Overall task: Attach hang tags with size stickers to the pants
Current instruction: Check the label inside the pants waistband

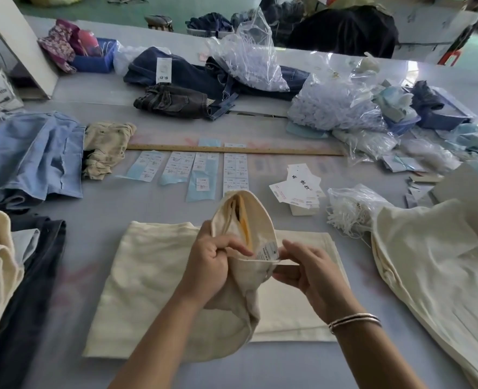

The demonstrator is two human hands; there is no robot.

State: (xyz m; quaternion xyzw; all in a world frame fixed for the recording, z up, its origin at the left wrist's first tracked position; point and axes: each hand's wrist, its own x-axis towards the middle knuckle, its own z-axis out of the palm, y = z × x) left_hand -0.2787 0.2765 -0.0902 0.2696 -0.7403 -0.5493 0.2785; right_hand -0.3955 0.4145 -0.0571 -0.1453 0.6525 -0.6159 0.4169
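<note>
Cream pants (159, 276) lie folded on the grey table (288, 366) in front of me. Their waistband (240, 220) is lifted and turned open, showing a yellow inner lining and a white care label (267, 249). My left hand (212, 262) grips the waistband fabric from the left. My right hand (305, 269) pinches the waistband edge just below the care label. A pile of white hang tags (299, 189) sits on a small white box beyond my hands. Sheets of size stickers (204, 172) lie in a row under a wooden ruler (232, 149).
A bundle of white tag strings (350, 211) lies in a plastic bag right of the hang tags. More cream pants (440, 265) are at right, cream and dark pants (21, 276) at left. Jeans (192, 77), plastic bags (336, 108) and blue bins crowd the far side.
</note>
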